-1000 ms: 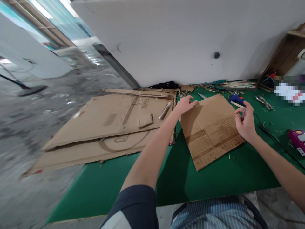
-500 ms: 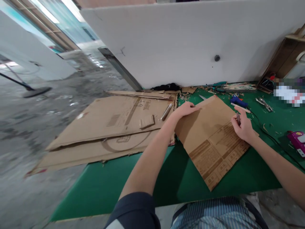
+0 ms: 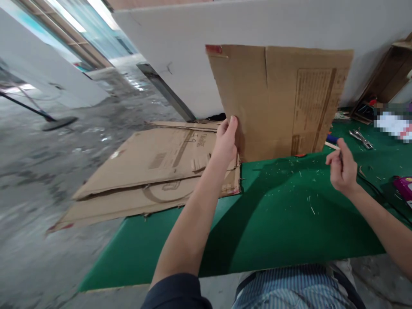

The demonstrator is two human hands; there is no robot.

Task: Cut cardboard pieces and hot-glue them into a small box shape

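Observation:
My left hand (image 3: 228, 139) is closed on the left edge of a brown cardboard sheet (image 3: 280, 98), thumb on its near face. The sheet stands raised and upright above the table, with red tape at its upper left corner, a slit in its top edge and faint print on the right. My right hand (image 3: 343, 171) is held apart from the sheet, fingers curled around a small dark item I cannot make out. Just beyond its fingertips lie a white stick (image 3: 331, 145) and a blue tool (image 3: 331, 138), partly hidden by the sheet.
Larger cardboard pieces (image 3: 154, 161) lie at the left, overhanging the green table (image 3: 289, 223). To the right are locking pliers (image 3: 361, 139), a dark cable (image 3: 375, 191), a purple device (image 3: 403, 189) and a wooden box (image 3: 375, 81). A white panel (image 3: 180, 38) stands behind.
My left hand has lifted the cardboard sheet off the table and tilted it upright. My right hand has come away from the sheet, slightly to the right.

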